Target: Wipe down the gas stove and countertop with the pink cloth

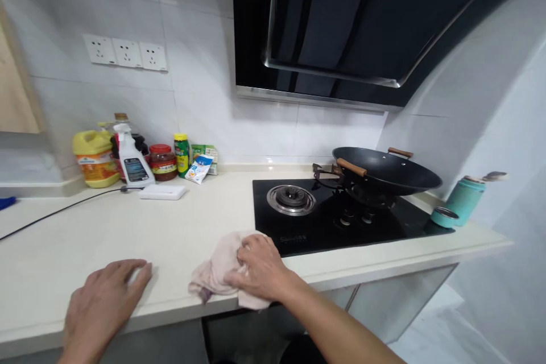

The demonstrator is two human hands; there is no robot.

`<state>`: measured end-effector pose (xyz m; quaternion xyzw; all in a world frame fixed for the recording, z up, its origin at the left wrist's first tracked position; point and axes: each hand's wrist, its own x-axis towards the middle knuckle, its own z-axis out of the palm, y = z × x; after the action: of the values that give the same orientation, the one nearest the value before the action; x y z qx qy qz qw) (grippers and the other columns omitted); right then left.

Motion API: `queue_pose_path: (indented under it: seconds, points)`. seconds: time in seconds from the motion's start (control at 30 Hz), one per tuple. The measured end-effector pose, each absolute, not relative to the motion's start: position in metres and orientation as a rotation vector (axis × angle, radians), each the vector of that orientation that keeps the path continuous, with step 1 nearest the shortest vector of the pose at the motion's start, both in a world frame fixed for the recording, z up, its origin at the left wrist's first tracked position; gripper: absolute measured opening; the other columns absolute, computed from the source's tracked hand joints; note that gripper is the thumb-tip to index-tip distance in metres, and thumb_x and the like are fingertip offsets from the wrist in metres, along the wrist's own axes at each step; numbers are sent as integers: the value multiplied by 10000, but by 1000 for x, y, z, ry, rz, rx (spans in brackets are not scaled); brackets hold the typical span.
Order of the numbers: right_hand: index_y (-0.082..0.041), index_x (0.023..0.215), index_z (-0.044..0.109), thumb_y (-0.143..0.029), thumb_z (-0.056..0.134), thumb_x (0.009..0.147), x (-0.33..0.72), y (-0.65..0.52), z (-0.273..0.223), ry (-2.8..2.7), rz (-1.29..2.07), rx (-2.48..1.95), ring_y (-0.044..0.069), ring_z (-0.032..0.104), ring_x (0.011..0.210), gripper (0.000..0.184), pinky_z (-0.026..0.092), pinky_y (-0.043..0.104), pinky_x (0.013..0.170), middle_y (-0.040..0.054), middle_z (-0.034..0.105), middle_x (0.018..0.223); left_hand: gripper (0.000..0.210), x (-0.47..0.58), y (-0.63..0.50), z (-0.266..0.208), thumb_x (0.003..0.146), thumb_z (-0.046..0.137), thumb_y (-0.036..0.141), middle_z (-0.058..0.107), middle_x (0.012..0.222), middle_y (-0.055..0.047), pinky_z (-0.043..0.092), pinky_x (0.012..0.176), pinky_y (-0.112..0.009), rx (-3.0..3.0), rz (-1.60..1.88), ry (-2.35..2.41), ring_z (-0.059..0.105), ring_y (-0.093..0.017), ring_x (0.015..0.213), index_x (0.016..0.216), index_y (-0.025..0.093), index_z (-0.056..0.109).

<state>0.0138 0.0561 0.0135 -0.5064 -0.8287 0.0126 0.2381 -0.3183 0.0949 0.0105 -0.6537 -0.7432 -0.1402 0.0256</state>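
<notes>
A pale pink cloth lies crumpled at the counter's front edge, partly hanging over it. My right hand presses on the cloth with curled fingers gripping it, close to the near left corner of the black gas stove. To the left, my left hand rests on the white countertop near the front edge. Its thumb stands apart from the loosely bent fingers, and it holds nothing.
A black wok with wooden handles sits on the right burner under a range hood. Along the wall stand a spray bottle, a yellow jug, a red-lidded jar and packets. Far right are teal containers.
</notes>
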Motion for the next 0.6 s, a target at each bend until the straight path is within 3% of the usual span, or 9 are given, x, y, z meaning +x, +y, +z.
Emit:
queue_pose_path:
  seconds: [0.1,0.23,0.33,0.47,0.6]
  points:
    - [-228,946,656,-660,772,788,44,37,3,-2240,30,-1274,265,504,1234,474,361,419,1093,60,591,1286,539,-318,96,11,978,315,530,669,1397,-61,435,985,-435,-2003,-397,-2322,570,-323,1265,1177,266,741]
    - [-212,839,602,-325,763,839,103,27,-7,-2088,-5,-1437,257,519,1204,197,382,389,1019,67,597,1299,554,-317,97,13,964,308,551,669,1400,-51,450,950,-427,-1986,-376,-2332,582,-324,1266,1173,283,746]
    - [-207,883,583,-195,669,816,147,34,-3,-1964,-43,-1669,248,543,1102,110,393,372,955,79,617,1223,561,-319,101,10,955,306,571,678,1391,-40,456,932,-417,-1958,-375,-2356,590,-320,1263,1170,302,750]
    - [-200,1034,600,-226,582,865,181,62,17,-1886,-73,-1985,237,537,1020,172,401,345,901,77,615,1115,563,-327,109,0,952,307,582,710,1349,-34,467,904,-404,-1935,-405,-2330,628,-314,1206,1128,317,772]
    - [-210,1220,631,-305,530,950,193,88,31,-1668,-170,-2150,339,458,1210,303,367,468,994,170,508,1359,512,-334,112,-11,958,329,574,758,1259,18,478,843,-351,-1900,-460,-2214,673,-263,1113,1034,370,792]
